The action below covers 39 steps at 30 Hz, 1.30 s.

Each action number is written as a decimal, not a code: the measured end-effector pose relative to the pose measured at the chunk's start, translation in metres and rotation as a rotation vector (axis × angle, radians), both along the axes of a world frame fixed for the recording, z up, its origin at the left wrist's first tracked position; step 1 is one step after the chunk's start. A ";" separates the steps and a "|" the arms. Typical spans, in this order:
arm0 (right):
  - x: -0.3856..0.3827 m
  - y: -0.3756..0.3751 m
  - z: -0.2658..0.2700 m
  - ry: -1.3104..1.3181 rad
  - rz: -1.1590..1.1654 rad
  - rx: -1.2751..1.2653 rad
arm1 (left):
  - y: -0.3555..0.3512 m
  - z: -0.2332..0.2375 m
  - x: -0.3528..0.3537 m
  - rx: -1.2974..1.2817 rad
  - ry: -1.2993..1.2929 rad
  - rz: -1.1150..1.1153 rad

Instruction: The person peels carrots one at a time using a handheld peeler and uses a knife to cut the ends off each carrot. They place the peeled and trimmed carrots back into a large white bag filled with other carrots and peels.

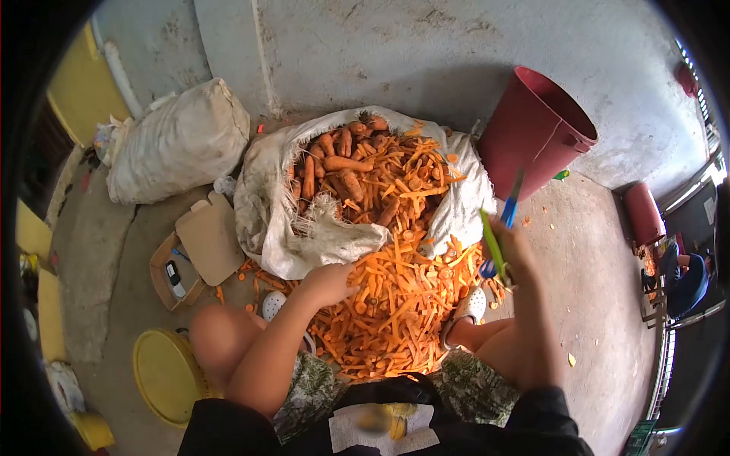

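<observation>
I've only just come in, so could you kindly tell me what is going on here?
A person's right hand holds up a blue-handled knife with a metal blade and a slim green tool. The left hand is at the upper left edge of a heap of loose orange carrot strips; whether it grips anything is unclear. Beyond the heap, an open white woven sack holds whole orange carrots and more strips.

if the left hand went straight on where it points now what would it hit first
Most likely the heap of carrot peelings just ahead of the left hand; whether they touch is hard to judge here.
</observation>
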State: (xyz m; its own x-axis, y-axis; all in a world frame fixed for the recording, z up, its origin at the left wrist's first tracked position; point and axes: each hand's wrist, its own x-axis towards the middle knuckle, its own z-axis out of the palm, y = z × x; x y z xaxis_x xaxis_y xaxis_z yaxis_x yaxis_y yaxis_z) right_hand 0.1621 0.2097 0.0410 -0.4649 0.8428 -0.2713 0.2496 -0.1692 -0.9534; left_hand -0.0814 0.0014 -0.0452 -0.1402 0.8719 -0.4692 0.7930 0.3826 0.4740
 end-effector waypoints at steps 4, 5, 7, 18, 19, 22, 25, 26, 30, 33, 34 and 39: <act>-0.004 -0.001 -0.011 -0.036 -0.033 -0.084 | 0.011 -0.083 -0.013 0.042 -0.159 0.143; -0.009 -0.003 -0.001 -0.004 -0.060 -0.029 | 0.012 -0.099 -0.020 0.039 -0.163 0.151; -0.008 0.015 -0.014 -0.040 -0.120 0.034 | 0.011 -0.118 -0.029 0.048 -0.186 0.316; 0.008 0.059 -0.057 -0.784 0.041 0.817 | 0.126 -0.182 -0.090 0.074 0.081 0.210; 0.008 0.060 -0.060 -0.787 0.041 0.812 | 0.134 -0.190 -0.094 0.128 0.065 0.161; 0.010 0.070 -0.067 -0.868 0.084 0.714 | 0.160 -0.218 -0.118 0.168 0.110 0.025; 0.007 0.076 -0.073 -0.865 0.134 0.656 | 0.146 -0.216 -0.131 0.050 0.243 -0.158; 0.006 0.076 -0.075 -0.859 0.143 0.659 | 0.142 -0.211 -0.133 -0.031 0.311 -0.258; 0.002 0.080 -0.082 -0.838 0.182 0.637 | 0.125 -0.219 -0.149 -0.556 0.002 -0.167; 0.008 0.089 -0.093 -0.823 0.191 0.641 | 0.121 -0.209 -0.130 -0.886 -0.038 -0.235; 0.008 0.089 -0.095 -0.824 0.190 0.625 | 0.121 -0.209 -0.121 -0.878 -0.029 -0.237; 0.003 0.087 -0.100 -0.832 0.211 0.604 | 0.119 -0.182 -0.108 -0.833 -0.021 -0.094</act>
State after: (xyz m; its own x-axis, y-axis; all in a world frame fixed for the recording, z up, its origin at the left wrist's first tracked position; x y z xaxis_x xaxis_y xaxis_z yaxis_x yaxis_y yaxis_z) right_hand 0.1653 0.2967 -0.0591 -0.4785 0.8678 -0.1339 0.8338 0.4012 -0.3792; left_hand -0.1891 0.1206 -0.2269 -0.0684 0.2467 -0.9667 0.8335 0.5466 0.0805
